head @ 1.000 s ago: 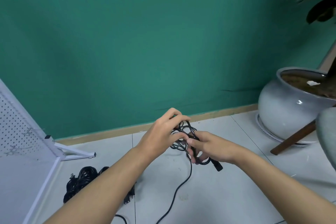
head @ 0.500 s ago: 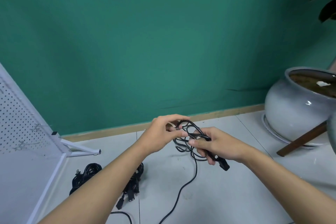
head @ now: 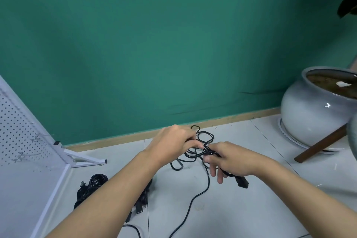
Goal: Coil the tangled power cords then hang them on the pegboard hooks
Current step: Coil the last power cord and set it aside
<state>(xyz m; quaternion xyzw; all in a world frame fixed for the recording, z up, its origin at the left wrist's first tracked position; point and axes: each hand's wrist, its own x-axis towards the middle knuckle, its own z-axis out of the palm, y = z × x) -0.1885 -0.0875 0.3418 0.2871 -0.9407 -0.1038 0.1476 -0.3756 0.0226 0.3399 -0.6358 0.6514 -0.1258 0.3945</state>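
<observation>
White perforated sheet metal forms the pegboard (head: 21,121) at the far left. It stands tilted on a white tubular foot (head: 85,158) on the pale tiled floor (head: 251,208). Thin wire hooks (head: 37,137) jut from its face, and the ones in view look bare, so the hanging is probably not yet begun.

Just beside the board's lower edge, a heap of black cords (head: 92,182) lies on the floor, partly hidden behind the left forearm. It seems parked there within easy reach of the hooks, waiting its turn.

Above the floor, the left hand (head: 172,145) has its fingers curled. Its grip pinches several loops of the black rubber-sheathed power cord (head: 204,137), which fan out beyond and below the fingertips. Holding the turns bunched like this likely keeps them from springing apart while the knot is worked.

The right hand (head: 233,160) meets it almost fingertip to fingertip. Its grip is a thumb-and-forefinger pinch on the same cord, with the other fingers hanging loose. The moulded black plug (head: 242,181) pokes out below the heel of that hand, probably kept free as the end to feed through. A slack length drops from between the hands to the floor and runs off the bottom edge.

Far right, well apart from the work, a round glazed grey ceramic pot (head: 313,114) sits with a dark wooden leg (head: 318,147) slanting in front of it.
</observation>
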